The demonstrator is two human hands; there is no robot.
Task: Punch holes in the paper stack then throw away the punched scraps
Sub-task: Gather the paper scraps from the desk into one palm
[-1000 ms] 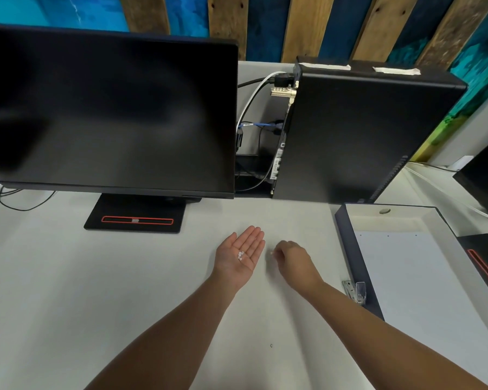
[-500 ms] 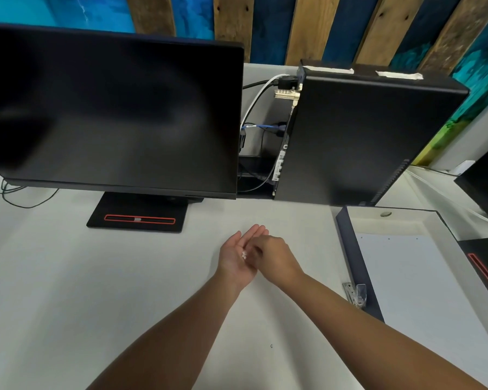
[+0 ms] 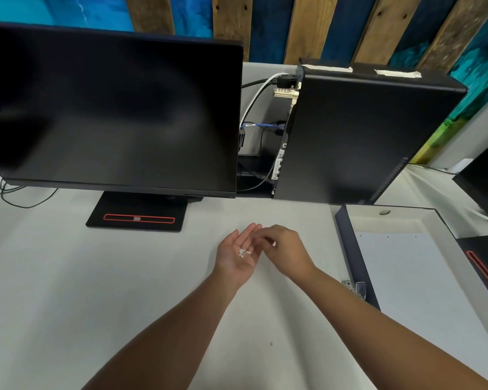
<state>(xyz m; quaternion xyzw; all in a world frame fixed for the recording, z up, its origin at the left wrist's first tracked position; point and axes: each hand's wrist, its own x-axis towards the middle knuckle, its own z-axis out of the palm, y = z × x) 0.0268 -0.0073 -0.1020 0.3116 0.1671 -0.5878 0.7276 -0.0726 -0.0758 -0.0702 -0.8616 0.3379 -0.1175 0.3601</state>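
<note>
The scraps (image 3: 242, 252) are a few tiny white discs lying in the upturned palm of the left hand (image 3: 235, 258), whose fingers are relaxed. The right hand (image 3: 288, 249) curls knuckles-up over the left fingertips. A white fleck shows there, but I cannot tell if it is pinched. Flat white paper (image 3: 412, 291) lies in a dark-walled tray (image 3: 350, 249), cut off by the frame edge. A small metal punch (image 3: 357, 288) sits against the tray's wall.

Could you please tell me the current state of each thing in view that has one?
left hand: open, palm up, carrying scraps.
paper scraps: lying in the left palm.
right hand: fingers curled; whether it pinches anything is unclear.
paper stack: flat in the tray, holes punched.
hole punch: set down, untouched.
monitor: screen dark.
computer tower: upright.
</note>
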